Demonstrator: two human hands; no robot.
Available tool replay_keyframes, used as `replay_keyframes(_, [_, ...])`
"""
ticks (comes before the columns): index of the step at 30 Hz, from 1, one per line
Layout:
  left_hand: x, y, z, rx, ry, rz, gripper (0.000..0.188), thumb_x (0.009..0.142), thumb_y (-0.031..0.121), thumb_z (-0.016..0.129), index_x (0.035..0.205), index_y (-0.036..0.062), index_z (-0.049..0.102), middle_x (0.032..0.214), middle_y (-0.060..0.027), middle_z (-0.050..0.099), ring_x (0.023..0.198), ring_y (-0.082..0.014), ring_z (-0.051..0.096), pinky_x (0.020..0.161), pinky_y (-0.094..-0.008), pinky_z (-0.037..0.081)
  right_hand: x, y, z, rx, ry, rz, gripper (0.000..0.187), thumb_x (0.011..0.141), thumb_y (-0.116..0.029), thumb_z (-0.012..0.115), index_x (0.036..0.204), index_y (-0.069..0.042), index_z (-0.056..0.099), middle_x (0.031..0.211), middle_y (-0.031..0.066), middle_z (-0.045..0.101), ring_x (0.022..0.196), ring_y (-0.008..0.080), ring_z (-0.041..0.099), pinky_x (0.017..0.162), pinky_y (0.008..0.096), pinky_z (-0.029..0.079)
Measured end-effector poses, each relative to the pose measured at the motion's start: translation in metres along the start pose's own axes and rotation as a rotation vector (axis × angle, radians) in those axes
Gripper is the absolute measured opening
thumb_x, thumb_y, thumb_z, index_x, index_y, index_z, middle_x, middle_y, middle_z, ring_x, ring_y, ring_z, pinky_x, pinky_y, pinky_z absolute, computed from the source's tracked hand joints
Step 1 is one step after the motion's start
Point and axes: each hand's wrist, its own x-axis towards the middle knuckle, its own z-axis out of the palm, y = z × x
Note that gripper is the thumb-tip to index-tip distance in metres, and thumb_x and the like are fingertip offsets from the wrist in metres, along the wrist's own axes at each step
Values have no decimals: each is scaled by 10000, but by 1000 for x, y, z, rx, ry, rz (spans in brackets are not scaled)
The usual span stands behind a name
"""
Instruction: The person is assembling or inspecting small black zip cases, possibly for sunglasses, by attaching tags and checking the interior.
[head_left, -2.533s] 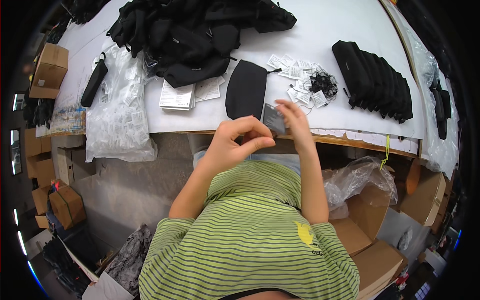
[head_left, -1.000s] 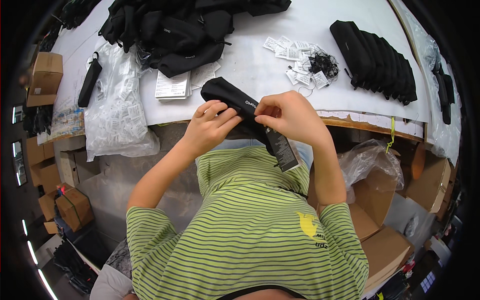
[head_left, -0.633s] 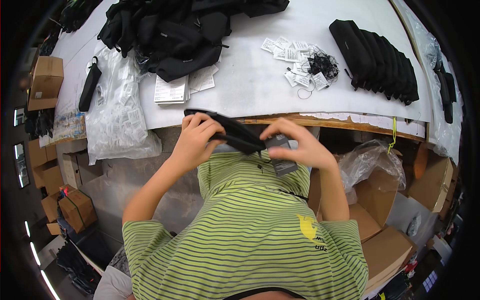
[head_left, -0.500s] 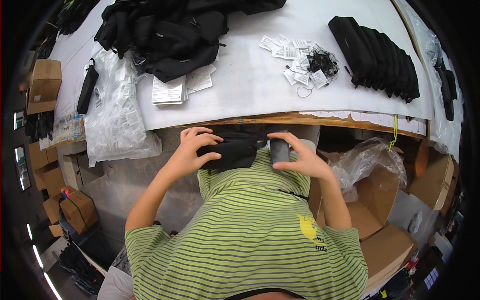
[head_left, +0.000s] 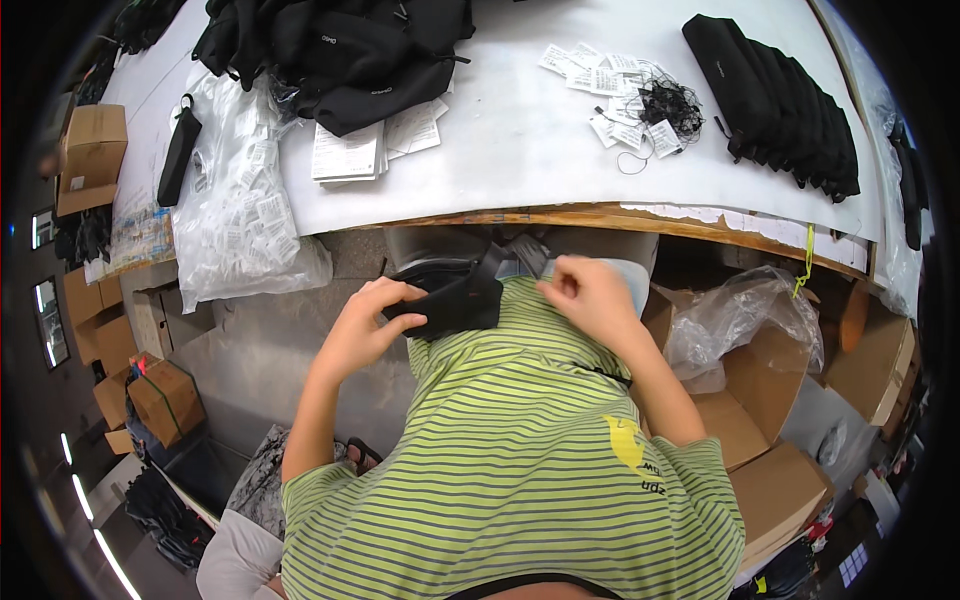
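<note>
My left hand grips the left end of a black zippered fabric pouch at my lap, thumb in front and fingers behind. The pouch's upper edge gapes along the zipper, and a black strap or loop stands up at its right end. My right hand is to the right of the pouch, its fingers curled into a pinch. Beside those fingertips is a blurred dark grey flat piece, close to the pouch's strap. Whether the right fingers still hold any of it cannot be made out.
Across the white-topped table lie a heap of black pouches, white printed cards, corded tags and a row of black pouches. A clear bag of tags overhangs the left edge. Cardboard boxes stand at right.
My right hand has closed from a wide grip on the grey piece to a pinch. That piece now sits tilted beside the pouch's strap. The pouch's upper side shows more. The whole view has shifted slightly.
</note>
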Motion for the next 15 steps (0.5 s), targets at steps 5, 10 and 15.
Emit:
replay_keyframes(5, [-9, 28, -17, 59, -10, 206, 188, 723, 78, 706, 909, 63, 676, 896, -40, 667, 894, -217, 572, 835, -340, 428, 4, -12, -10, -14, 313, -570, 518, 684, -231, 756, 1161, -152, 570, 1238, 100, 484, 1164, 311, 451, 965, 429, 369])
replay_keyframes(10, [-7, 41, -30, -73, -37, 324, 224, 666, 9, 707, 881, 64, 681, 858, -33, 665, 844, -208, 589, 817, -329, 438, 32, -35, 2, 159, 15, -804, 721, 657, -209, 752, 1327, -159, 488, 1437, 101, 347, 1336, 304, 310, 1094, 439, 236])
replay_keyframes(15, [-12, 34, -31, -177, 80, 294, 225, 649, -19, 709, 865, 25, 661, 834, -61, 654, 816, -211, 588, 785, -324, 444, 33, -31, 22, 612, -228, -569, 154, 855, -100, 605, 979, -44, 676, 885, 78, 686, 886, 195, 650, 815, 315, 504])
